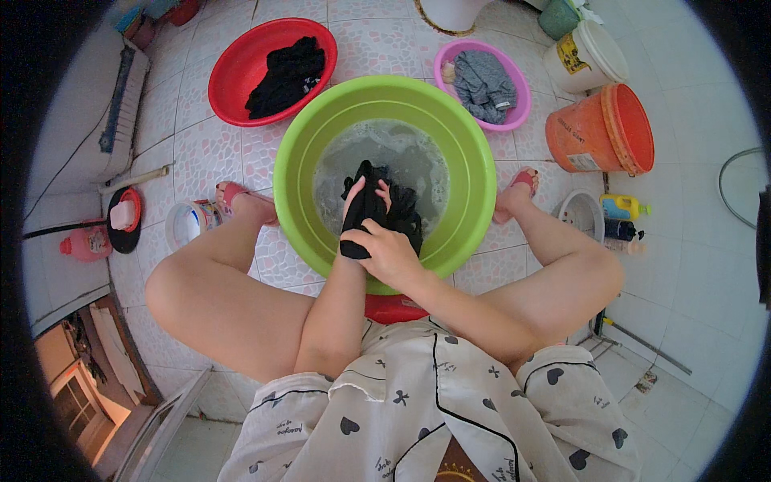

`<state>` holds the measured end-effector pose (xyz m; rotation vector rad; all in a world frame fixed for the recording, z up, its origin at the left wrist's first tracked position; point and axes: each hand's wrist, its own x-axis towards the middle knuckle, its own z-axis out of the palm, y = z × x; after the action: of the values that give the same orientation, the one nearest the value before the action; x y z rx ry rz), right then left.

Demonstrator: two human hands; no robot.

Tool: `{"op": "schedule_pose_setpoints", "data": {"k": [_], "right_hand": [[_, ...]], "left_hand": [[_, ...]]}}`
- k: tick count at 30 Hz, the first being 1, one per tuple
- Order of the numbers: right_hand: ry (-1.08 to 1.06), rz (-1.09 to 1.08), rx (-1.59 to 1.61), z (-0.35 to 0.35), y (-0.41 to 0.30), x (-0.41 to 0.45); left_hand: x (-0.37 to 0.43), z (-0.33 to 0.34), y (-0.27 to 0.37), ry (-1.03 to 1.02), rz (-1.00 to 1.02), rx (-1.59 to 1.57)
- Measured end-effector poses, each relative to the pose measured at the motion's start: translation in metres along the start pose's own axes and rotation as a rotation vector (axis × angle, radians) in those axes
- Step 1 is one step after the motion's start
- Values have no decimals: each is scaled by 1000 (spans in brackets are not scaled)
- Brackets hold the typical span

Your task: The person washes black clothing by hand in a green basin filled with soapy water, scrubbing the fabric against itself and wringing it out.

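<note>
A large lime-green plastic basin (476, 181) stands on the floor between my legs, with cloudy, sudsy water (385, 135) in it. Black wet cloth (368, 208) is bunched over the water. My left hand (367, 191) has the cloth drawn over its palm, and only fingers and thumb show on either side of it. At that wrist, my right hand (388, 250) grips the near end of the cloth. More of the black cloth hangs from there into the water on the right.
Beyond the basin are a red basin (226, 72) holding black clothing and a pink basin (523, 114) with a grey garment. Right are an orange bucket (578, 132), a white bucket (593, 57) and bottles (623, 206). At left are a clear tub (181, 226) and a soap dish (131, 202).
</note>
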<state>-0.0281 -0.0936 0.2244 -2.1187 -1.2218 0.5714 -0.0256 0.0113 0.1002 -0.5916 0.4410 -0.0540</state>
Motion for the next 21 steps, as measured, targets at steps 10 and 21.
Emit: {"op": "schedule_pose_setpoints", "data": {"k": [10,21], "right_hand": [[189,289,-231,-6,46,43],[176,459,153,-23,111,55]], "left_hand": [[4,-8,-40,66,300,442],[6,10,-40,300,455,613]]}}
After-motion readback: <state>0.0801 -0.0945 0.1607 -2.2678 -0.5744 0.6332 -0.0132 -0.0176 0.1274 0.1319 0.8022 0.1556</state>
